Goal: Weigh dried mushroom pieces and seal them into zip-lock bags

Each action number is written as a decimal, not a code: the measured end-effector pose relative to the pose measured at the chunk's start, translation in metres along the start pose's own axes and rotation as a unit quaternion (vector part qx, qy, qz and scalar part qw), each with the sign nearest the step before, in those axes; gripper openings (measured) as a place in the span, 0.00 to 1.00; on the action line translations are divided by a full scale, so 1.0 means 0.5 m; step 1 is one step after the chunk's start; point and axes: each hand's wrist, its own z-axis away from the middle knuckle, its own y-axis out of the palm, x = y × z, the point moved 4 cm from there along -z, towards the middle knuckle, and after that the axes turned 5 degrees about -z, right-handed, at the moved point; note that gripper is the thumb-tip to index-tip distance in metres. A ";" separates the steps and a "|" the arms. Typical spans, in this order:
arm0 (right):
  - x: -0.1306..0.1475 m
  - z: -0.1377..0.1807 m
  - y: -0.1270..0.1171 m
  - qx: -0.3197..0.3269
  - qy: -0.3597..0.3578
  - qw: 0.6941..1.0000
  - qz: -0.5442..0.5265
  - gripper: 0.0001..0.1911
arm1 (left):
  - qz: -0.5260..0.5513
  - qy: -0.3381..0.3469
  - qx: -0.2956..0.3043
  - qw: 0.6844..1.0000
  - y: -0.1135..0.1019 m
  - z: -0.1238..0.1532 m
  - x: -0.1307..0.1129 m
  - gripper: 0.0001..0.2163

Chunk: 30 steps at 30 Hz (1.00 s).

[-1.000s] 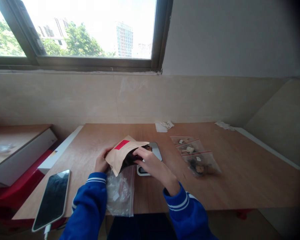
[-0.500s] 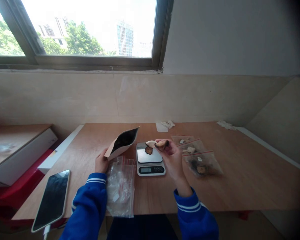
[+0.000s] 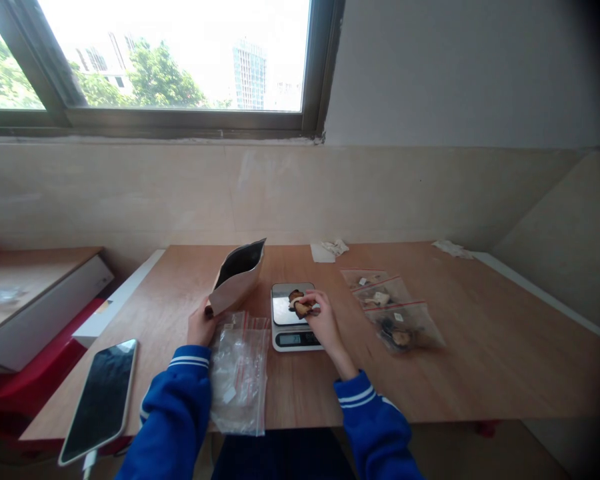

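My left hand [image 3: 201, 325] grips the bottom of a brown paper pouch [image 3: 236, 279] and holds it upright, its dark mouth open toward me. A small digital kitchen scale [image 3: 294, 323] stands just right of the pouch. My right hand [image 3: 320, 319] reaches over the scale's steel plate, its fingers pinched on brown dried pieces [image 3: 300, 305] that rest on or just above the plate. A stack of empty clear zip bags [image 3: 239, 373] lies on the wooden table [image 3: 480, 347] in front of the pouch.
Three filled clear zip bags [image 3: 391, 310] lie in a row right of the scale. A phone [image 3: 101, 399] on a cable lies at the front left edge. Crumpled white paper [image 3: 329, 250] and another scrap [image 3: 450, 249] sit at the back. A lower shelf [image 3: 35, 293] stands left.
My right hand came out of the pouch with dried pieces and brought them down onto the scale. My left hand swung the pouch leftward and upright.
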 end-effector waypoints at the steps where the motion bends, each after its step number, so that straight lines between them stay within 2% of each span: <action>1: 0.000 0.000 -0.008 -0.012 0.001 1.000 0.026 0.08 | 0.002 -0.001 0.002 1.000 0.000 0.000 0.000 0.21; 6: -0.015 0.009 -0.042 -0.042 0.003 0.990 0.133 0.10 | 0.000 0.000 0.002 1.000 0.003 -0.001 0.001 0.21; 9: -0.023 0.014 -0.054 -0.042 -0.004 0.982 0.184 0.10 | -0.002 0.002 0.001 1.000 0.004 -0.002 0.004 0.21; 14: -0.023 0.007 -0.061 -0.087 -0.018 0.966 0.243 0.12 | -0.001 0.001 0.017 1.000 0.007 -0.002 0.008 0.22; 21: -0.018 0.013 -0.029 -0.024 -0.010 0.969 0.247 0.18 | -0.012 -0.001 0.025 1.000 0.008 -0.003 0.011 0.22; 24: -0.009 0.024 -0.032 -0.029 -0.014 0.960 0.278 0.19 | -0.012 0.000 0.024 1.000 0.008 -0.002 0.008 0.22; 27: -0.004 0.027 -0.039 -0.049 -0.015 0.948 0.314 0.16 | -0.010 0.001 0.020 1.000 0.006 -0.001 0.006 0.22; 30: -0.005 0.022 -0.040 -0.044 -0.024 0.954 0.297 0.14 | -0.008 0.001 0.020 1.000 0.006 -0.001 0.006 0.22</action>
